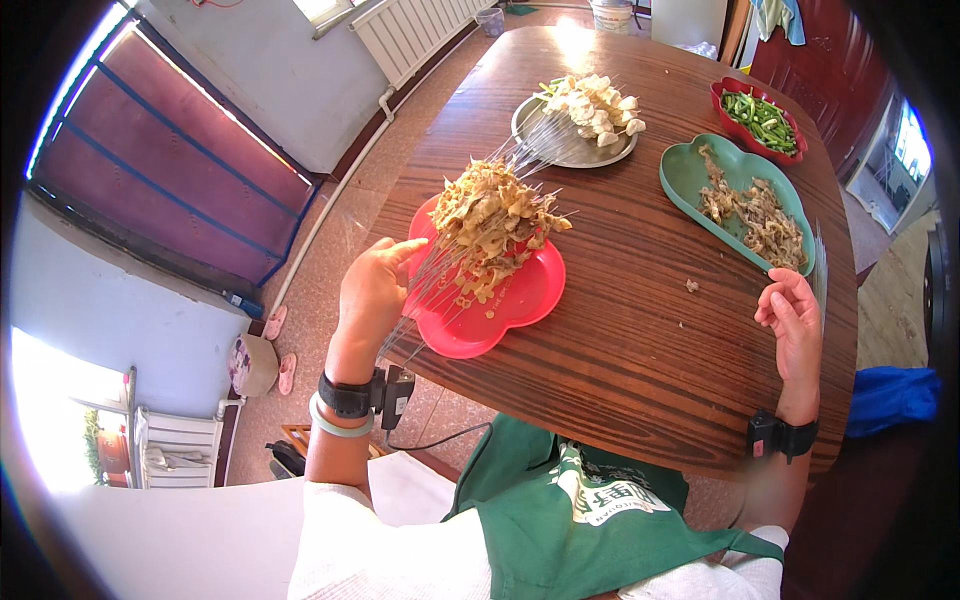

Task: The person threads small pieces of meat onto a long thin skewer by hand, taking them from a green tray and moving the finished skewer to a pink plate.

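My left hand (373, 292) is at the left rim of a red lobed plate (536, 289), its index finger reaching to the edge beside thin metal skewers (429, 281). The undersides of its fingers are hidden, so whether it holds anything is unclear. Those skewers carry a heap of brownish, folded meat pieces (487, 206), piled over the plate. My right hand (795, 319) hovers by the near tip of a green cloud-shaped tray (679, 169), fingers loosely curled and nothing visible in them. Loose shredded meat pieces (772, 221) lie in that tray. More bare skewers (820, 274) lie at its right.
Behind the plate, a round metal tray (577, 157) holds skewers loaded with pale pieces (596, 105). A red bowl (801, 146) of cut green vegetables (757, 120) sits at the back right. A meat scrap (691, 286) lies on the wooden table (622, 330).
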A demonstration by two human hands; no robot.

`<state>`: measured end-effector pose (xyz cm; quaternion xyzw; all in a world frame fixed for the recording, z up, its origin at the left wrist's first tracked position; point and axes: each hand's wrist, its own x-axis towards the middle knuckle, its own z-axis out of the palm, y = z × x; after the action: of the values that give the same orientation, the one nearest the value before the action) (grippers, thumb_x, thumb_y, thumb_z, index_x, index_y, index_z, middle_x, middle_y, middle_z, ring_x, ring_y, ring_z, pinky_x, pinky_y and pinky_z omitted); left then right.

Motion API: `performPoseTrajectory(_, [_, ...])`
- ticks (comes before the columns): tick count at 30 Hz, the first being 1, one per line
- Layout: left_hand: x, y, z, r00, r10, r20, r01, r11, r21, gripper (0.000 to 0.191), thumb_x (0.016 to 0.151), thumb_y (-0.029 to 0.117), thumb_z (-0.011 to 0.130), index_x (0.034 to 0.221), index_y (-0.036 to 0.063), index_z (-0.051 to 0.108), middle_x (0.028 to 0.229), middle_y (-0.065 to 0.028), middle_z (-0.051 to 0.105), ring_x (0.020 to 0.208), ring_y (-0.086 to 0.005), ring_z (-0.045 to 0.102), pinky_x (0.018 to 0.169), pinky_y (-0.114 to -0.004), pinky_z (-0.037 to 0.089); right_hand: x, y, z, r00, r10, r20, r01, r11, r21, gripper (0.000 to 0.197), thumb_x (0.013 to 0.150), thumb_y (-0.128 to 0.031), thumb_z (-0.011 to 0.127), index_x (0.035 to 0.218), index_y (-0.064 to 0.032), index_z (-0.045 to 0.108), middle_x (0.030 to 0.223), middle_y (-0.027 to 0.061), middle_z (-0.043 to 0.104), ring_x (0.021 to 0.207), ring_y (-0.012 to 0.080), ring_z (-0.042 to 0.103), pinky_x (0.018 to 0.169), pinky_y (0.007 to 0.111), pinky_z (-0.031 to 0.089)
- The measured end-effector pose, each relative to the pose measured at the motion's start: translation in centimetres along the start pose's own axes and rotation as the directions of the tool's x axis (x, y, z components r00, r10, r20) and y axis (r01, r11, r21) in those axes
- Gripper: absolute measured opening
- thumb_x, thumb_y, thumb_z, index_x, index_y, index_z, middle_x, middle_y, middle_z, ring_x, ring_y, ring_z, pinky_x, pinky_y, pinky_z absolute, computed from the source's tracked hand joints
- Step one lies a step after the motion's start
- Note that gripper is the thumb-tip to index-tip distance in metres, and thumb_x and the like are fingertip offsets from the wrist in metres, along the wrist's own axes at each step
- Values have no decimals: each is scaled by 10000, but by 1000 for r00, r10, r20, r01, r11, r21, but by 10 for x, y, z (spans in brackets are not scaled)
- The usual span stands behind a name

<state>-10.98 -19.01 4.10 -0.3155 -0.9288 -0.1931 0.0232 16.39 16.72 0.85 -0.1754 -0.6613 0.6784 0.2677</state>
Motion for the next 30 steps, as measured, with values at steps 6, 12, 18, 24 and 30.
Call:
performPoseTrajectory(6, [-2,-6,-5,998,55,-26,-52,995,83,311,758,46,509,1049,133,578,845,-110,547,770,-293,547,657,-377,439,-4,-11,0,999,-33,-32,28,989,-147,193,831,-91,486,1007,-30,535,757,11,550,628,63,502,568,178,397])
performPoseTrajectory(12, [-2,35,-15,970,144,-195,-157,986,-49,315,750,-3,513,1053,70,560,847,-86,548,804,-203,551,640,-290,451,-17,-42,-68,954,-6,-301,-184,779,-599,125,830,-128,515,839,-23,581,704,-10,540,606,54,476,540,189,374])
performPoseTrajectory(18, [-13,116,-14,967,149,-208,-256,600,-758,169,827,-34,466,951,-25,579,785,-29,547,670,-63,492,545,-153,368,-17,-17,-134,964,3,-267,-260,234,-937,265,759,-233,562,744,29,600,660,140,598,586,214,564,562,326,438])
performPoseTrajectory(24, [25,189,53,922,370,117,98,70,-993,132,844,48,499,937,37,591,707,-2,548,564,-42,454,471,-142,309,-13,-5,-128,835,163,-525,-540,65,-839,275,700,-271,627,683,4,631,679,190,599,652,308,592,621,375,464])
performPoseTrajectory(30, [32,193,105,789,470,395,512,-150,-846,148,853,75,485,967,54,577,752,-2,555,566,-36,451,469,-128,315,-11,2,-125,817,208,-538,-576,288,-765,181,727,-144,616,643,5,556,547,89,575,444,129,556,438,282,437])
